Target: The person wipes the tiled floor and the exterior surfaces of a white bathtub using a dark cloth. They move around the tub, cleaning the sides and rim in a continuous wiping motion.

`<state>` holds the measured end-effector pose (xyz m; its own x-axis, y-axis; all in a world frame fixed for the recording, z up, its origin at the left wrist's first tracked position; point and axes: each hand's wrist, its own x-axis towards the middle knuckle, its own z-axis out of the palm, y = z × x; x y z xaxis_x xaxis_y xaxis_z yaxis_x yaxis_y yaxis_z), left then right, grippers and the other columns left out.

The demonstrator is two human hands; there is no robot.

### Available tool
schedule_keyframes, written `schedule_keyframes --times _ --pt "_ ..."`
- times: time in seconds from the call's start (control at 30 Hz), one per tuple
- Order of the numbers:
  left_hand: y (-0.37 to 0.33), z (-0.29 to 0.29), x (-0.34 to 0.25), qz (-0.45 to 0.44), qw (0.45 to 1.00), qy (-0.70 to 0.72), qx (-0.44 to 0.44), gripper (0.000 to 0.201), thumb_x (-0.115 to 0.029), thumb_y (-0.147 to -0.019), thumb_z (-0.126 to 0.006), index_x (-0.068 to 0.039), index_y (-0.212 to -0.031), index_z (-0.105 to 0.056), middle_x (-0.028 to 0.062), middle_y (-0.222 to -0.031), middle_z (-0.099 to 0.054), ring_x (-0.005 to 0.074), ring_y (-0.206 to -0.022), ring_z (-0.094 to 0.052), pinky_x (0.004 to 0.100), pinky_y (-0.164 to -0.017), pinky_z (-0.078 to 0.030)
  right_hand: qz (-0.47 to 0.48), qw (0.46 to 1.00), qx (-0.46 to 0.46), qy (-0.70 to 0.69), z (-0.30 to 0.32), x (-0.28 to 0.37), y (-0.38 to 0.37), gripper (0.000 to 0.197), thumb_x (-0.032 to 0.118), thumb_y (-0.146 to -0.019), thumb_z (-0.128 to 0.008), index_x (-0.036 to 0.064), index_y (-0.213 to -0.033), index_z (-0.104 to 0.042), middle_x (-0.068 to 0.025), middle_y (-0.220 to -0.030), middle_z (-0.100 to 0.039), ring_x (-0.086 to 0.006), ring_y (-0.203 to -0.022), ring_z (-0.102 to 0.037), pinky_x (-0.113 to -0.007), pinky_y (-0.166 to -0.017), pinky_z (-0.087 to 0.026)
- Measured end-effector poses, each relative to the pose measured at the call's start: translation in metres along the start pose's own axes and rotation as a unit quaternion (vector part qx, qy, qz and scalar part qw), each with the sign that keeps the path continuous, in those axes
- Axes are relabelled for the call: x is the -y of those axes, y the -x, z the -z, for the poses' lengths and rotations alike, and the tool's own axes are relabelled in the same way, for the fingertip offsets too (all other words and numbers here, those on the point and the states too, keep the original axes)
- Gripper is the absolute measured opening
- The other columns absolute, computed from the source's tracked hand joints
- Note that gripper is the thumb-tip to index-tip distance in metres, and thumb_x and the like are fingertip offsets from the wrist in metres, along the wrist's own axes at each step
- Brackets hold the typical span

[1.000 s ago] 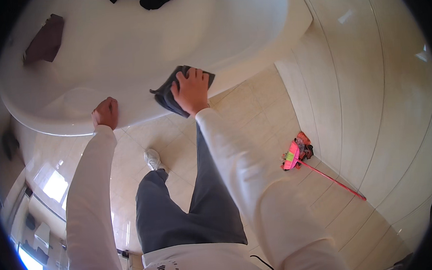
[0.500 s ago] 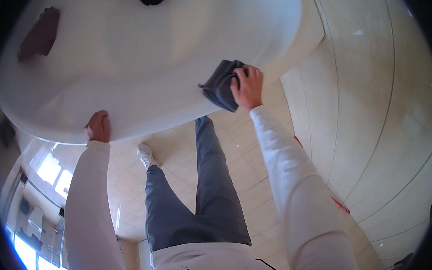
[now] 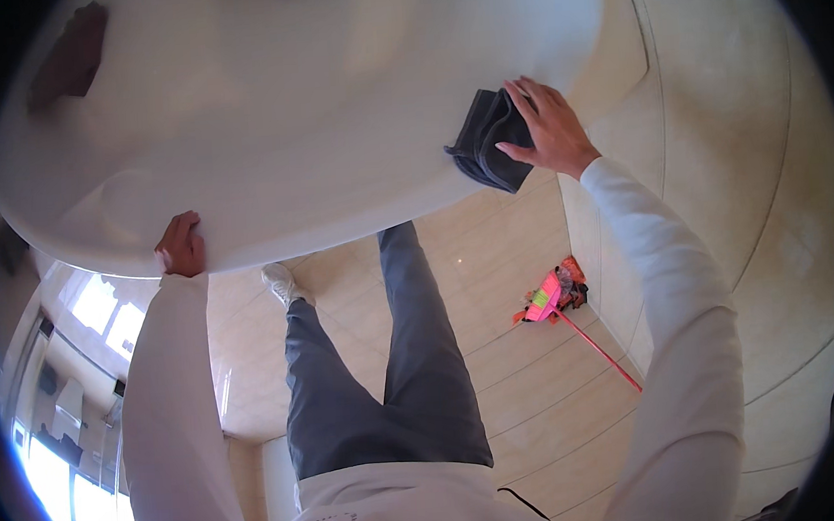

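While flat on cloth (image 3: 486,142), right hand (image 3: 547,128)
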<state>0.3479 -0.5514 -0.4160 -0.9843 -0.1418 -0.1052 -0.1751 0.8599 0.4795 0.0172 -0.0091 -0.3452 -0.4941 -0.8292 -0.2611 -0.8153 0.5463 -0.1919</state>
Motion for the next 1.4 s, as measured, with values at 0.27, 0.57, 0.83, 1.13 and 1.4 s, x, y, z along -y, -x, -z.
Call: schedule_keyframes --times 0.27,0.57,0.83,1.13,1.4 --pt "-0.002 0.0 -0.004 -0.011 1.0 0.006 -0.016 0.018 -0.005 -0.081 -0.052 -0.008 -0.093 -0.065 0.0097 -0.093 -0.069 0.0315 -0.079 -0.068 0.0388 -0.07 -0.057 0.042 0.986 0.153 0.054 -0.016 0.059 0.013 0.11 0.059 -0.071 -0.078 -0.006 -0.146 -0.032 -0.0156 -0.155 -0.032 -0.0357 -0.148 -0.02 -0.046 -0.123 -0.018" --pt "-0.007 0.001 -0.013 0.011 0.999 0.003 -0.034 0.014 -0.006 -0.084 -0.053 -0.008 -0.091 -0.065 0.0077 -0.088 -0.069 0.0295 -0.077 -0.068 0.0373 -0.069 -0.056 -0.039 0.999 -0.014 0.025 -0.053 0.099 0.015 0.084 0.01 -0.065 -0.08 -0.0014 -0.139 -0.043 -0.0144 -0.147 -0.043 -0.0349 -0.138 -0.038 -0.044 -0.116 -0.033" --pt "-0.008 0.001 -0.009 -0.003 1.0 -0.006 0.007 0.019 -0.003 -0.081 -0.052 -0.007 -0.094 -0.064 0.0112 -0.094 -0.068 0.032 -0.083 -0.068 0.0385 -0.074 -0.057 0.035 0.98 -0.13 -0.148 -0.096 0.247 -0.053 0.057 0.002 -0.08 -0.061 -0.0027 -0.135 -0.049 -0.0162 -0.141 -0.05 -0.0337 -0.129 -0.05 -0.043 -0.109 -0.041" --pt "-0.004 0.005 -0.004 0.013 0.999 -0.025 0.036 0.028 0.0 -0.077 -0.048 -0.007 -0.098 -0.064 0.0128 -0.098 -0.067 0.0334 -0.085 -0.068 0.0405 -0.075 -0.058 0.141 0.983 -0.076 -0.093 -0.076 0.09 0.007 0.054 0.007 -0.082 -0.062 0.0057 -0.135 -0.051 -0.0104 -0.139 -0.05 -0.0284 -0.128 -0.05 -0.042 -0.11 -0.041" --pt "0.002 0.003 0.008 0.012 1.0 -0.004 0.022 0.029 -0.002 -0.076 -0.051 -0.007 -0.1 -0.065 0.0126 -0.102 -0.068 0.034 -0.09 -0.068 0.0408 -0.077 -0.057 0.093 0.993 0.063 0.03 -0.024 -0.029 0.022 0.068 0.003 -0.079 -0.063 0.0051 -0.143 -0.042 -0.0085 -0.147 -0.044 -0.0254 -0.136 -0.042 -0.042 -0.115 -0.033"
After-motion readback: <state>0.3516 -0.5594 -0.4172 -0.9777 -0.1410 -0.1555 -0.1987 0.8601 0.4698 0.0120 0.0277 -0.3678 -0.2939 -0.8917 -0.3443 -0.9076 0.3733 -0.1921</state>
